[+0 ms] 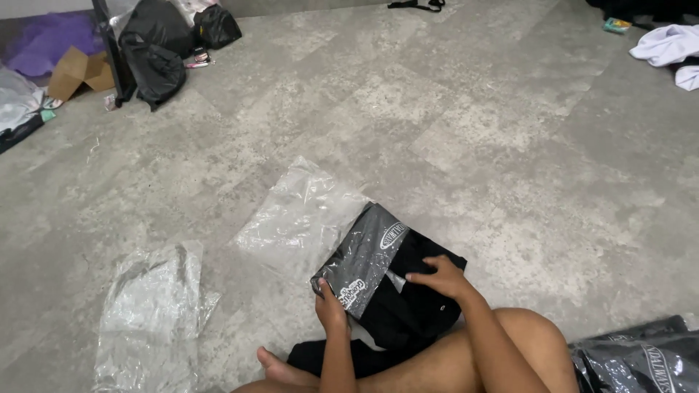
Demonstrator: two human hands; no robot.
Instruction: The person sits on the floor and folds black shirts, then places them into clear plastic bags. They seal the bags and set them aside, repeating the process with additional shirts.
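Note:
A folded black garment [419, 302] lies on the grey floor in front of me, half inside a clear plastic bag [364, 255] with a printed patch. My left hand [331, 309] grips the near edge of that bag. My right hand [440, 276] rests flat on the black cloth where it sticks out of the bag's mouth. My bare legs and a foot [280, 367] are folded just below the garment.
Two empty clear plastic bags lie on the floor, one behind the garment [298, 215] and one at the left [149, 313]. A bagged black garment [641, 360] sits at lower right. Black bags [156, 54], cardboard [76, 73] and white cloth [666, 47] lie farther off.

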